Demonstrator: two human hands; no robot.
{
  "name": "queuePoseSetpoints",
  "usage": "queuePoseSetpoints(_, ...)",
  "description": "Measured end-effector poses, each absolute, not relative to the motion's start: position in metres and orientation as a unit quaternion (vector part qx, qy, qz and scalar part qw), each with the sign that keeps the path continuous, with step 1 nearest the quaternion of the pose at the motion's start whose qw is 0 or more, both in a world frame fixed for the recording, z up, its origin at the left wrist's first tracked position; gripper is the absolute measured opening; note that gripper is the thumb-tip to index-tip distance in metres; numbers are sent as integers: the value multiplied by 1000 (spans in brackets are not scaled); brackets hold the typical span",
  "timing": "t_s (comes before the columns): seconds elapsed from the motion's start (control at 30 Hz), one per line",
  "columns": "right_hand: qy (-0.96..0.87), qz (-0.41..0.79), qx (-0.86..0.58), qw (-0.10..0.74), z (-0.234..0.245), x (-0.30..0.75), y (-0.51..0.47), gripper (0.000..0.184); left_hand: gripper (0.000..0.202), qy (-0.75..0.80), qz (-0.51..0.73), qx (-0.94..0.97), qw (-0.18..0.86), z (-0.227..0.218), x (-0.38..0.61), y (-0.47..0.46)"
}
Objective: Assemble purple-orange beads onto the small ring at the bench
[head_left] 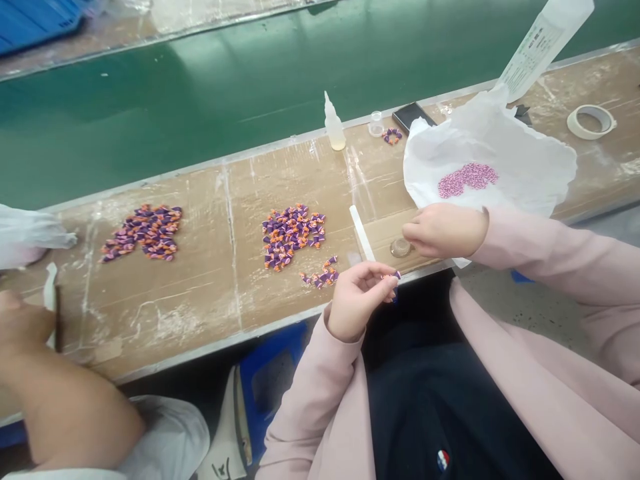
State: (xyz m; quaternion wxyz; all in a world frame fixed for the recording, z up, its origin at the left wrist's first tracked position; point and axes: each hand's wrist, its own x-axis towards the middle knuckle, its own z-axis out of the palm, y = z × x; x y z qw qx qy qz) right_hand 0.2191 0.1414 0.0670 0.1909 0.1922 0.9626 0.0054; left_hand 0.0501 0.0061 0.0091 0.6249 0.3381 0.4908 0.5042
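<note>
Left hand (361,293) is raised just off the near edge of the table (200,293), fingers curled in, thumb and fingertips pinching one small purple-and-orange piece (395,275); most of the piece is hidden by the fingers, so its exact shape cannot be told. Judged from its size and from the loose heaps of like pieces, it is very light, probably a little soft or rubbery, and easy to drop or flick away; best taken by its sides with two fingertips, as here, with light pressure. Right hand (443,230) rests knuckles-up on the table beside a small round clear dish (400,247), fingers folded together; whether it holds anything cannot be told. Wrist of the left is bent inward, forearm rising from the lap; right forearm comes in from the right, low over the table edge. A small cluster of pieces (321,275) lies just beside the left hand, a bigger pile (291,233) behind it, another pile (145,232) well apart to the left. White paper (530,167) carries pink beads (467,179). A small glue bottle (333,127) stands upright at the far edge. Another person's hand (20,327) works at far left.
</note>
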Motion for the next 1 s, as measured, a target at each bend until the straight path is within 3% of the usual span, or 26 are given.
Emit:
queuePoseSetpoints(0.2, 952, 21, 194, 236, 71, 211, 142, 15, 23, 489, 506, 340, 624, 2, 52, 4)
queuePoseSetpoints(0.53, 954, 26, 188, 233, 74, 207, 141, 11, 26, 489, 512, 328, 625, 7, 52, 4)
queuePoseSetpoints(0.63, 960, 7, 202, 193, 81, 211, 144, 14, 27, 486, 535, 311, 617, 5, 52, 4)
queuePoseSetpoints(0.73, 960, -124, 226, 110, 85, 218, 144, 15, 26, 464, 572, 303, 604, 4, 54, 4)
queuePoseSetpoints(0.9, 792, -556, 251, -20, 81, 226, 129, 14, 26, 434, 613, 302, 587, 9, 60, 5)
queuePoseSetpoints(1.0, 688, -674, 266, -41, 81, 226, 117, 15, 24, 409, 635, 318, 573, 13, 62, 3)
